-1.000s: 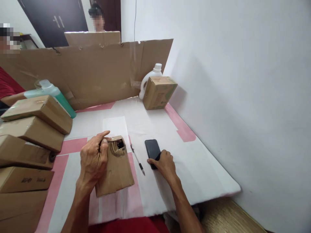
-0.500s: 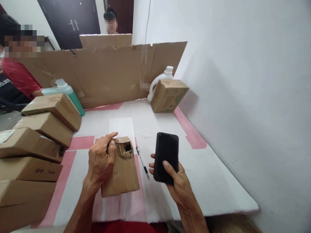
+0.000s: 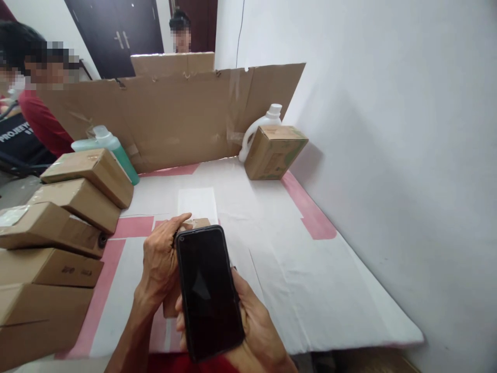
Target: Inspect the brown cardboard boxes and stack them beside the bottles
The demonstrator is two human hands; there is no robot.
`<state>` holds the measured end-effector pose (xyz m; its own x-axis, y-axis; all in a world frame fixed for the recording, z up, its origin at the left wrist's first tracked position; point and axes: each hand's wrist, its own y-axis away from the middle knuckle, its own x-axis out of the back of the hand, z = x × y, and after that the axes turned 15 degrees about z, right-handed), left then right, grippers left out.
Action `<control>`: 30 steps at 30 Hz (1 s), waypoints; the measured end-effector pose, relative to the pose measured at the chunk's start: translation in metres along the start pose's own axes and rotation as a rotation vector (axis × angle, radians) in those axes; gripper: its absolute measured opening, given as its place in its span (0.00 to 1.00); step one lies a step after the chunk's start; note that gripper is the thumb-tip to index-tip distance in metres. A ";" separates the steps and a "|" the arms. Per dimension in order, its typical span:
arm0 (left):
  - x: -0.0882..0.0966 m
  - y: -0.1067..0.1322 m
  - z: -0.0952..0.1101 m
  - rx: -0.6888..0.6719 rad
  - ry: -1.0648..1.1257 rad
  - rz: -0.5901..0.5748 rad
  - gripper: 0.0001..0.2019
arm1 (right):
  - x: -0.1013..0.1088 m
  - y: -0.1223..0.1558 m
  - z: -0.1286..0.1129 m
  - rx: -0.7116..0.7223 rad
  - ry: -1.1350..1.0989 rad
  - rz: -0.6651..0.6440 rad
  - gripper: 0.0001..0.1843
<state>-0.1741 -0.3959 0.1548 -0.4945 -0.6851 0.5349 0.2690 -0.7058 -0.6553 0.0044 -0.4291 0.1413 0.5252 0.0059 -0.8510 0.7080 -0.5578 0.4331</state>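
A black smartphone (image 3: 212, 298) is gripped in my right hand (image 3: 258, 318), its dark screen facing me. My fingers wrap around both of its long edges. Behind and below the phone lies a small cardboard box (image 3: 170, 304), mostly covered; only its far edge and lower left side show. My left hand (image 3: 160, 259) holds that box at its left side, index finger stretched past the far end and thumb hidden by the phone. A pen, almost wholly hidden, lies right of the box behind the phone and my right hand.
Several cardboard boxes (image 3: 68, 267) line the left side of the table (image 3: 310, 290), with a green liquid bottle (image 3: 123, 158) behind. A white jug (image 3: 248, 137) and another carton (image 3: 274, 155) stand before a cardboard partition (image 3: 174, 119). A wall (image 3: 407, 155) borders the right. Two people are beyond.
My right hand has brought the phone left and nearer, over the small box, covering its hole and most of the pen. My left hand stays at the box. The view has shifted slightly.
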 end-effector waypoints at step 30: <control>-0.002 -0.005 0.003 0.063 -0.004 -0.014 0.18 | -0.003 0.002 -0.010 0.141 0.017 0.065 0.34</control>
<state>-0.1717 -0.3915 0.1590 -0.4953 -0.6755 0.5462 0.3137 -0.7254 -0.6127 0.0090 -0.4217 0.1478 0.5761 -0.0205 -0.8171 0.6001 -0.6681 0.4399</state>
